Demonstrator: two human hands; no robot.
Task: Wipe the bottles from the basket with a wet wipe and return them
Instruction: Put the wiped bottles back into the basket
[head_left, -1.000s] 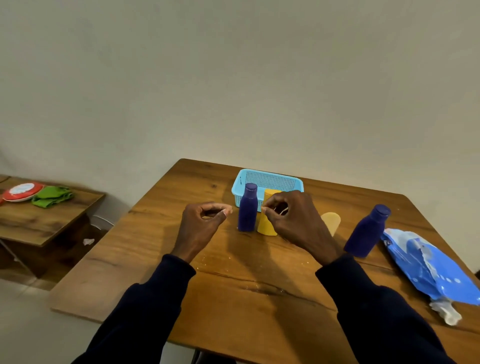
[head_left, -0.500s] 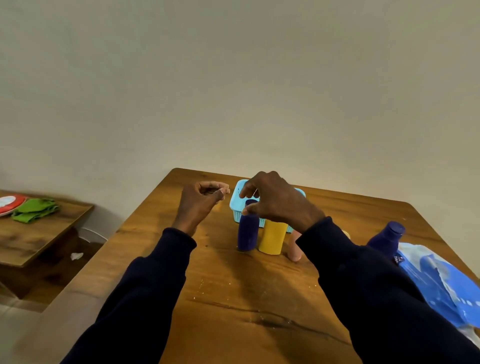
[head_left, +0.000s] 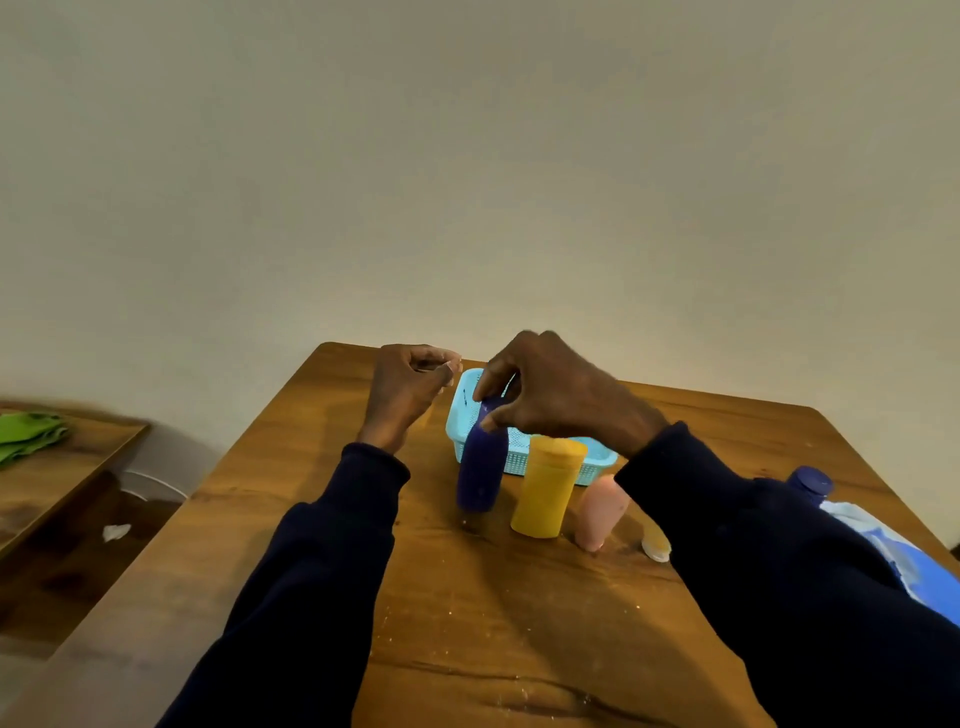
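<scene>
The right grip (head_left: 561, 400) pinches the cap of the dark blue plastic bottle (head_left: 480, 467), which stands near the far edge of the wooden tabletop (head_left: 519, 623), just before the light-blue mesh basket (head_left: 597, 460). The left grip (head_left: 408, 395) is curled; contents unclear.

Right hand (head_left: 556, 395) covers the cap of the dark blue bottle (head_left: 482, 467). Basket (head_left: 470, 415): interior largely hidden behind that hand. Second blue bottle (head_left: 809, 483): only the cap clears the right sleeve (head_left: 753, 571). Blue pack (head_left: 924, 577) and blurred green cloth (head_left: 26, 436) are cut off by the edges. Left hand (head_left: 410, 389): whether the curled fingers pinch anything cannot be told.
</scene>
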